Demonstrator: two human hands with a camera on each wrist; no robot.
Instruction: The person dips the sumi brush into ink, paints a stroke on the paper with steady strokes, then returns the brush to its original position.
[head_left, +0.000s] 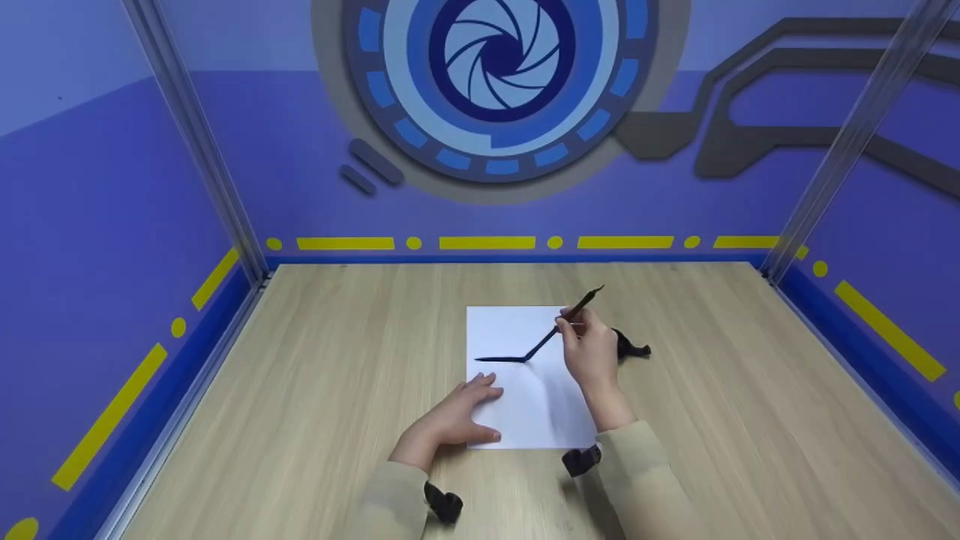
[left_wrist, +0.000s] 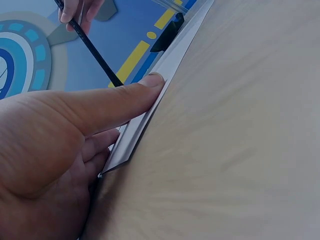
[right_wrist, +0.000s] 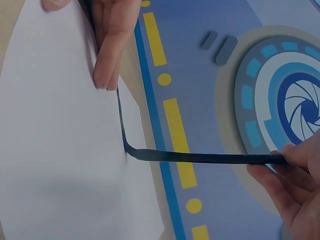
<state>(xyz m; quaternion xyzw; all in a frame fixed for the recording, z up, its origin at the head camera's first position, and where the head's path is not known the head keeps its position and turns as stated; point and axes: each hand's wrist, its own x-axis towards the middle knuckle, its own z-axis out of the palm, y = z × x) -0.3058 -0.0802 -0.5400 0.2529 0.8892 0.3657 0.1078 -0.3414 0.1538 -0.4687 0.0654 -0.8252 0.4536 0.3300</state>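
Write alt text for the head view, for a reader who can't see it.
A person's right hand holds an ink brush, its tip at the right end of a black stroke on white paper. The left hand rests at the paper's left edge. The paper lies on a wood-grain table before a blue-purple wall.

Left fingers [left_wrist: 122,106] on white paper [left_wrist: 128,141], right fingers [left_wrist: 68,11] round dark brush [left_wrist: 95,51].

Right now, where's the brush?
In the head view, the brush is pinched in the right hand, slanting over the paper's upper part, its tip at the right end of the black stroke.
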